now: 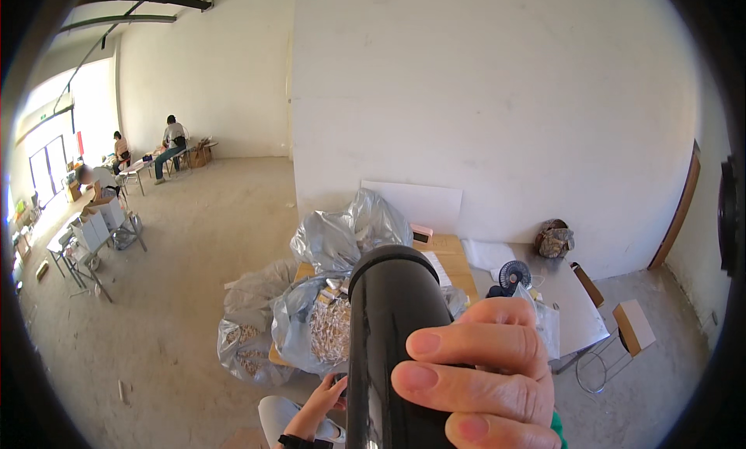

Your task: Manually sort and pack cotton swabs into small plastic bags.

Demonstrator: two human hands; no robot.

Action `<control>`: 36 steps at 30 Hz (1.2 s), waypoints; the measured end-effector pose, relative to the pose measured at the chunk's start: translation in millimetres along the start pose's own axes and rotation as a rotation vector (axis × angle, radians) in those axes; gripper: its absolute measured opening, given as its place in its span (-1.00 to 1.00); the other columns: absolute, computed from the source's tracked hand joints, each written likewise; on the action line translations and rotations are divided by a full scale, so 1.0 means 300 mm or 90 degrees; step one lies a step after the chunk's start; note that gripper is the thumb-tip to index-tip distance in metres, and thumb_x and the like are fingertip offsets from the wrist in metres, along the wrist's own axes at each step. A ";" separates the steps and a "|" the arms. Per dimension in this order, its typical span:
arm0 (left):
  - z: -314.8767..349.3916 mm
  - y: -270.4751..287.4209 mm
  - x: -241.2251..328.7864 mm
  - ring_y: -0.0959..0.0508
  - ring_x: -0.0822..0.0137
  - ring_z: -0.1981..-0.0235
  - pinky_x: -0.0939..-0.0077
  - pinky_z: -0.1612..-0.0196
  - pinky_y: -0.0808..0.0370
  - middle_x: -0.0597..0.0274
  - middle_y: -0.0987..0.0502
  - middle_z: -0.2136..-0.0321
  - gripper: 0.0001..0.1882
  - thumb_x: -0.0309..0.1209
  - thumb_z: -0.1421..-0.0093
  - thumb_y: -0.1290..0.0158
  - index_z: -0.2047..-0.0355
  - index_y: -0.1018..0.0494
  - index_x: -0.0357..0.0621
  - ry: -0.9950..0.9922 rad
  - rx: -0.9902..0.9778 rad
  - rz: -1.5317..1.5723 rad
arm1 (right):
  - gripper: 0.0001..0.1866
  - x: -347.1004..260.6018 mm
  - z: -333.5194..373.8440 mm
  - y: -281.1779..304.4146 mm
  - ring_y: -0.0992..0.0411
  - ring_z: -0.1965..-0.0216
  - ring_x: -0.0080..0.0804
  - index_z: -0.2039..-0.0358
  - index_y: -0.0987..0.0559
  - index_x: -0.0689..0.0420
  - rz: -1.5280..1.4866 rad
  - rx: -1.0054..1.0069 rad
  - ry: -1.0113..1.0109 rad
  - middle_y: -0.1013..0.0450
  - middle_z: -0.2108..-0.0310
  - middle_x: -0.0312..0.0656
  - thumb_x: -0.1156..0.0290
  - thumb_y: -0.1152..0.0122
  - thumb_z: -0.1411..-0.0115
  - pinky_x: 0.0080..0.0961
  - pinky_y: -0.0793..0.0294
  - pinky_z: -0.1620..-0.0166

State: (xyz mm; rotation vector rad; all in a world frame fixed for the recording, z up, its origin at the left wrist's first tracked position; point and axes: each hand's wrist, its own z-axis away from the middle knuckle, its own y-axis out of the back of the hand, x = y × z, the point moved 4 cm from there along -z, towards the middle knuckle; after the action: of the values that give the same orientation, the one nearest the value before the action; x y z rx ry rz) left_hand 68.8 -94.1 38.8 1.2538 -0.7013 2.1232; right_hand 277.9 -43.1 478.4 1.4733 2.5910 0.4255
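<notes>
My right hand [478, 371] is wrapped around a glossy black cylindrical bottle [388, 325], held upright and very close to the camera; its rounded top points up. The fingers cross the bottle's front from the right, and a green sleeve edge shows at the wrist. My left hand [318, 408], with a black band at the wrist, sits lower down just left of the bottle's base, above a light trouser knee [273, 418]. Its fingertips reach to the bottle's edge, where they are partly hidden, so I cannot tell what they hold.
Behind the bottle a wooden table [454, 255] carries crumpled silver bags [350, 235] with small pale pieces. A grey table [571, 297] holds a small fan [514, 276] and a brown bag [553, 239]. A stool [633, 325] stands right. Other people work at tables far left [97, 216].
</notes>
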 end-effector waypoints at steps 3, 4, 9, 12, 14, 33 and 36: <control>-0.005 -0.003 0.004 -0.47 0.47 0.67 0.61 0.60 -0.46 0.23 -0.45 0.48 -0.41 -0.08 -0.19 -0.01 -0.10 -0.18 -0.17 0.007 -0.010 -0.001 | -0.91 0.004 -0.002 0.002 -0.48 0.29 -0.25 0.25 -0.28 0.03 0.007 0.001 0.003 -0.51 0.24 -0.20 0.36 0.16 -0.25 -0.28 -0.34 0.26; -0.004 -0.004 0.007 -0.47 0.47 0.67 0.61 0.60 -0.46 0.22 -0.45 0.48 -0.41 -0.08 -0.19 -0.01 -0.10 -0.18 -0.17 0.008 -0.010 0.003 | -0.91 0.003 -0.002 0.003 -0.48 0.29 -0.25 0.25 -0.28 0.03 0.007 0.001 0.004 -0.51 0.24 -0.20 0.36 0.16 -0.25 -0.28 -0.34 0.26; 0.004 -0.001 0.007 -0.47 0.48 0.67 0.62 0.60 -0.46 0.22 -0.45 0.47 -0.42 -0.08 -0.20 -0.01 -0.09 -0.19 -0.17 -0.002 -0.007 0.012 | -0.92 0.011 0.005 -0.007 -0.48 0.28 -0.26 0.25 -0.28 0.02 -0.002 -0.010 -0.010 -0.51 0.24 -0.20 0.37 0.14 -0.25 -0.29 -0.35 0.27; 0.025 -0.005 0.020 -0.47 0.48 0.66 0.63 0.60 -0.45 0.23 -0.45 0.47 -0.45 -0.08 -0.20 -0.01 -0.07 -0.22 -0.17 0.017 -0.009 0.000 | -0.91 0.018 0.016 -0.008 -0.48 0.27 -0.26 0.24 -0.28 0.02 -0.008 -0.023 -0.009 -0.51 0.24 -0.21 0.37 0.14 -0.25 -0.29 -0.35 0.27; 0.038 -0.019 0.036 -0.48 0.49 0.66 0.63 0.60 -0.45 0.24 -0.45 0.49 -0.48 -0.09 -0.20 -0.01 -0.04 -0.25 -0.17 -0.003 -0.011 -0.008 | -0.91 0.030 0.028 0.003 -0.48 0.28 -0.25 0.24 -0.28 0.03 -0.011 -0.021 -0.020 -0.51 0.24 -0.20 0.38 0.12 -0.24 -0.29 -0.35 0.28; 0.201 -0.011 0.476 -0.36 0.57 0.68 0.72 0.64 -0.29 0.35 -0.42 0.57 -0.56 -0.08 -0.31 0.20 -0.06 -0.28 -0.08 -0.293 0.086 0.064 | -0.23 0.346 0.695 -0.283 -0.44 0.20 -0.09 0.05 -0.24 0.22 -0.213 -0.178 -0.537 -0.40 0.22 0.00 0.32 -0.50 0.23 -0.33 -0.43 0.17; 0.229 -0.033 0.534 -0.43 0.48 0.61 0.61 0.56 -0.36 0.33 -0.44 0.53 -0.56 -0.10 -0.28 0.15 -0.05 -0.28 -0.07 -0.320 0.025 -0.030 | -0.24 0.380 0.850 -0.373 -0.45 0.20 -0.15 0.06 -0.25 0.22 -0.163 -0.215 -0.637 -0.41 0.23 -0.01 0.31 -0.51 0.23 -0.38 -0.44 0.17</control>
State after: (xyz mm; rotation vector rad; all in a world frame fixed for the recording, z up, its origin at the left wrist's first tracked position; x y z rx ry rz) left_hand 52.8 -101.1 212.4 1.8337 -0.8254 1.7989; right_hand 191.2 46.0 204.3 0.8725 1.7458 0.0437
